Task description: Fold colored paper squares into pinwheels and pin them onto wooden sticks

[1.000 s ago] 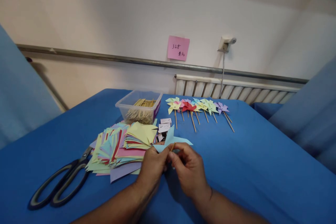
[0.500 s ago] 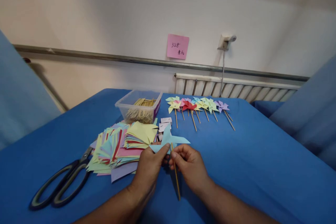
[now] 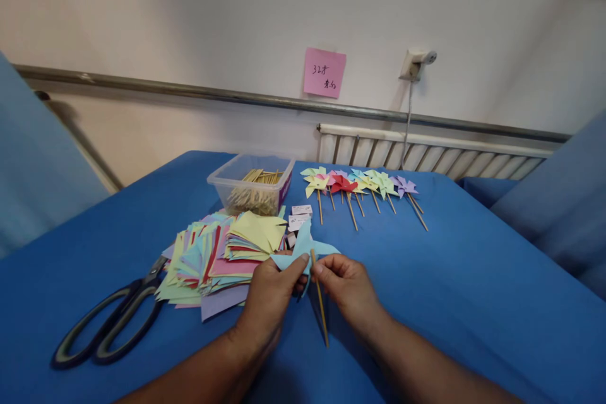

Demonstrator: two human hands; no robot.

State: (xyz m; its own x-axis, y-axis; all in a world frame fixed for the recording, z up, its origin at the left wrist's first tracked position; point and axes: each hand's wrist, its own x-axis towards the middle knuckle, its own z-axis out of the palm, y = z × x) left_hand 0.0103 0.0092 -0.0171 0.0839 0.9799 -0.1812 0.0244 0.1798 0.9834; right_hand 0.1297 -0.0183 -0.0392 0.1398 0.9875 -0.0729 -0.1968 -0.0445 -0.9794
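A light blue paper pinwheel point(image 3: 305, 241) is in my left hand point(image 3: 274, 287), thumb pressed on it from the front. A thin wooden stick point(image 3: 322, 319) lies against the paper near its middle, slanting down toward me. My right hand point(image 3: 348, 287) is closed at the stick's upper part, thumb and fingertips pinched there; what sits between those tips is too small to make out. Just left of my hands is a heap of cut coloured paper sheets point(image 3: 255, 233). Part of the pinwheel is hidden behind my left fingers.
Large dark-handled scissors point(image 3: 125, 319) rest at the left on the blue cloth point(image 3: 449, 303). Behind the papers stands a clear plastic box point(image 3: 222, 186) of wooden sticks. Small white boxes point(image 3: 299, 222) sit beside it. Several pinwheels on sticks point(image 3: 344, 184) lie at the back.
My right fingertips have moved slightly up along the stick and out from behind it. The pinwheel has turned a little in my left hand. The camera view has shifted slightly.
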